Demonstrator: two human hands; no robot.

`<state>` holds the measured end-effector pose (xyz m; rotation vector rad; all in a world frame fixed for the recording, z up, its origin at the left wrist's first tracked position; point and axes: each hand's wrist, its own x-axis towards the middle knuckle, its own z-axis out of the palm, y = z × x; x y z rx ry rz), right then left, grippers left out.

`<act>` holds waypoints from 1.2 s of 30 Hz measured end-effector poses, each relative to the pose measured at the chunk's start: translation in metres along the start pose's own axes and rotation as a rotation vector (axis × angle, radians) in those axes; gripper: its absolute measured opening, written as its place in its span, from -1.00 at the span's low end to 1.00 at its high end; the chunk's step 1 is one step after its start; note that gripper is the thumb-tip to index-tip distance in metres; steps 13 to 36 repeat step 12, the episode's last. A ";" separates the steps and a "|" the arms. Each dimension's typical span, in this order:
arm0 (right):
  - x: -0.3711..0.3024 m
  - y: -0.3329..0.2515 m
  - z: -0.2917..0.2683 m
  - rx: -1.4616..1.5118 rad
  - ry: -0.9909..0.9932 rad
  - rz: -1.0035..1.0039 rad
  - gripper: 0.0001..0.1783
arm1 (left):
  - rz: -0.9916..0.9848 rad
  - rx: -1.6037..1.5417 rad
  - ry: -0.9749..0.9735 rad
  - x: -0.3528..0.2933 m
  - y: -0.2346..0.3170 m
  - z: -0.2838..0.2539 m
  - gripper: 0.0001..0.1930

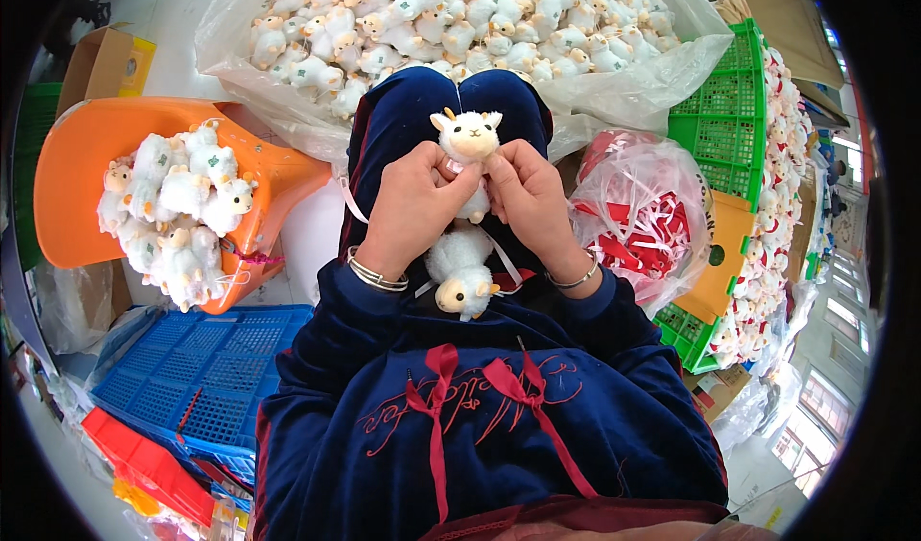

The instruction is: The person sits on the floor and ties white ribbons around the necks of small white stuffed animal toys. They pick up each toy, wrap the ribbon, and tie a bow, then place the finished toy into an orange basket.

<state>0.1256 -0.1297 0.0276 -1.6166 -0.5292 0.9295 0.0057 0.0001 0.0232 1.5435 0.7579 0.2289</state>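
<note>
Over my lap, a white plush sheep (470,138) with small orange horns faces up between my two hands. My left hand (414,199) pinches it at the neck from one side. On its other side, my right hand (533,200) is also closed at the neck, fingertips close to the left ones. What lies under the fingertips is too small to tell. A second plush sheep (460,268) rests on my lap below, its head toward my body. Beside it are a white ribbon (506,257) and a bit of red cloth (508,283).
Ahead, a big clear plastic bag (638,85) holds many plush sheep. An orange chair (67,172) at left carries several more. Blue crates (182,354) stand nearer on that side. To the right are a bag of red pieces with white ribbons (652,224) and green crates (715,124).
</note>
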 end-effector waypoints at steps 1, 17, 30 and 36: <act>0.000 0.004 -0.001 -0.033 -0.005 -0.024 -0.79 | 0.015 0.044 0.012 0.000 0.002 0.000 -0.66; -0.001 0.017 0.001 0.098 0.009 -0.018 -0.82 | -0.018 0.050 0.024 0.001 -0.003 0.005 -0.77; -0.001 0.017 0.001 0.098 0.009 -0.018 -0.82 | -0.018 0.050 0.024 0.001 -0.003 0.005 -0.77; -0.001 0.017 0.001 0.098 0.009 -0.018 -0.82 | -0.018 0.050 0.024 0.001 -0.003 0.005 -0.77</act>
